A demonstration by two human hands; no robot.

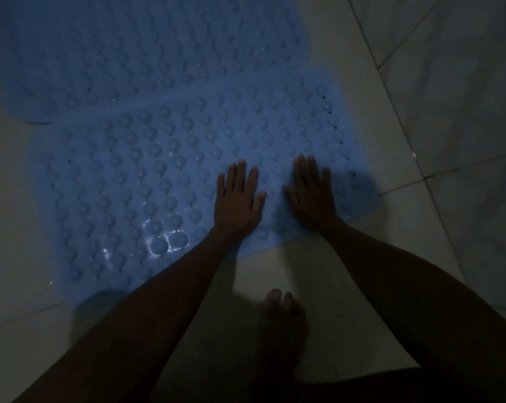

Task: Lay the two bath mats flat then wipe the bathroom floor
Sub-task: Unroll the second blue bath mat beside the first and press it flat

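Note:
Two blue rubber bath mats with round bumps lie on the pale tiled floor. The near mat spreads across the middle of the view. The far mat lies beyond it at the upper left, and their edges meet or overlap. My left hand presses flat on the near mat close to its front edge, fingers straight. My right hand lies flat beside it, nearer the mat's right end, fingers together and straight. Neither hand holds anything.
My bare foot stands on the tile just in front of the near mat. Tile joints run diagonally at the right. The room is dim, with wet glints on the near mat and at the left floor edge.

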